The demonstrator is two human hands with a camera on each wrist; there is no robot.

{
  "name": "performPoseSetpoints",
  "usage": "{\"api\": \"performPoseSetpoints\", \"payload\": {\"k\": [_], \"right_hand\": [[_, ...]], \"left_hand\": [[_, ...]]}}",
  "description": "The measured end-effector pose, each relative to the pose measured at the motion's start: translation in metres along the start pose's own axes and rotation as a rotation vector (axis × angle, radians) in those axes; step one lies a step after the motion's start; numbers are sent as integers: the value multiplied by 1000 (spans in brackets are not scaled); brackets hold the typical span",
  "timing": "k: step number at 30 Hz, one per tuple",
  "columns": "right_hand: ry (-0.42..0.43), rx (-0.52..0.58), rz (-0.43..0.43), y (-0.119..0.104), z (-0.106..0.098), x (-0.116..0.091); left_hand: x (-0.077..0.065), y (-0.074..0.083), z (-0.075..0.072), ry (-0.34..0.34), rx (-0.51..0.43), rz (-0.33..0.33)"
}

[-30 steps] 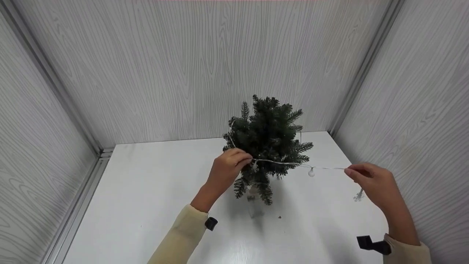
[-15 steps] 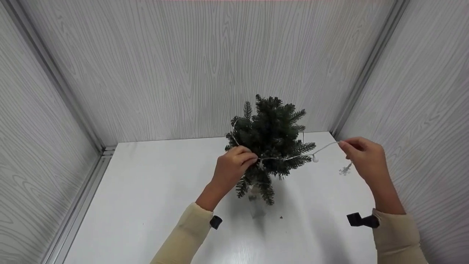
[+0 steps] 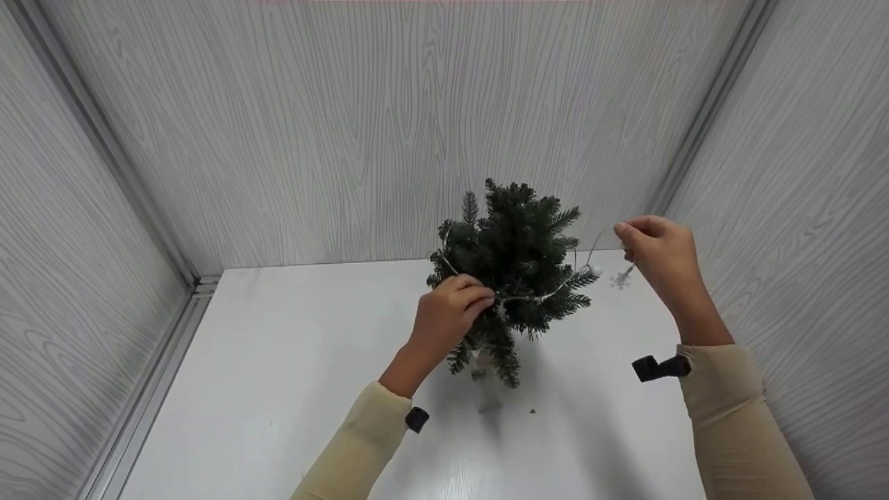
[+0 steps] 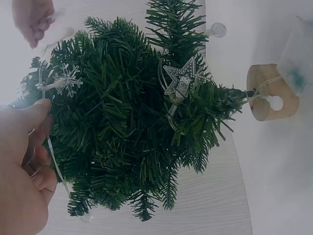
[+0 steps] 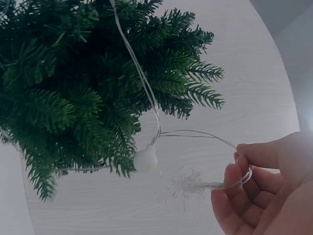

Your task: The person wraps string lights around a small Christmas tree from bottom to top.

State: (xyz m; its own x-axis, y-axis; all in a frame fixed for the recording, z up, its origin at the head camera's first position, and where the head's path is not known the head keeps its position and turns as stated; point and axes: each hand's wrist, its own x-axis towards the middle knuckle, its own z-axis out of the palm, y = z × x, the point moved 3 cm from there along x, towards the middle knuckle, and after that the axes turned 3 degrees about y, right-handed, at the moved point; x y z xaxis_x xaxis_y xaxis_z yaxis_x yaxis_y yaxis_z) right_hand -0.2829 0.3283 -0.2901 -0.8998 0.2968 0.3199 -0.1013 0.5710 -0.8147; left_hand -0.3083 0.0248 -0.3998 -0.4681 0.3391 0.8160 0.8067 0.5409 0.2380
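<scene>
A small green Christmas tree (image 3: 517,257) stands on the white table, with a clear string of lights (image 5: 139,73) looped about its branches. At the tree's front, my left hand (image 3: 451,312) pinches the wire between thumb and fingers; a snowflake light (image 4: 67,81) sits just beyond the fingertips. My right hand (image 3: 660,257) is raised off the tree's right side and pinches the wire farther along. From it dangles a second snowflake light (image 3: 620,279). Between the hands, a round white bulb (image 5: 145,159) hangs by the branch tips. A star light (image 4: 181,76) lies lower among the branches.
The trunk rises from a round wooden base (image 4: 274,93), and a translucent pouch or box (image 4: 298,56) lies beside it. A tiny dark speck (image 3: 533,411) is on the table (image 3: 298,361). Wood-grain panels (image 3: 347,125) enclose the back and both sides.
My right hand has moved up, leftward and toward the back, bringing the wire and round bulb against the tree's right side. The left hand has shifted slightly right, still pinching the wire.
</scene>
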Motion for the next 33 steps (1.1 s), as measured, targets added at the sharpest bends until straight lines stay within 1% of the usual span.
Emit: {"api": "performPoseSetpoints", "payload": {"k": [7, 13, 20, 23, 28, 30, 33], "right_hand": [[-18, -15, -6, -14, 14, 21], [-88, -31, -13, -33, 22, 31], [-156, -71, 38, -54, 28, 41], [-230, -41, 83, -57, 31, 47], [-374, 27, 183, -59, 28, 51], [-417, 33, 198, -59, 25, 51], [-484, 53, 190, -60, 23, 48]], "left_hand": [[1, 0, 3, -9, -18, -27], [2, 1, 3, -18, -17, -48], [3, 3, 2, -20, 12, -66], [3, 3, 3, -32, 15, -78], [3, 4, 4, -67, -43, -115], [3, 4, 3, -77, -67, -133], [3, 4, 3, -86, -86, -154]]}}
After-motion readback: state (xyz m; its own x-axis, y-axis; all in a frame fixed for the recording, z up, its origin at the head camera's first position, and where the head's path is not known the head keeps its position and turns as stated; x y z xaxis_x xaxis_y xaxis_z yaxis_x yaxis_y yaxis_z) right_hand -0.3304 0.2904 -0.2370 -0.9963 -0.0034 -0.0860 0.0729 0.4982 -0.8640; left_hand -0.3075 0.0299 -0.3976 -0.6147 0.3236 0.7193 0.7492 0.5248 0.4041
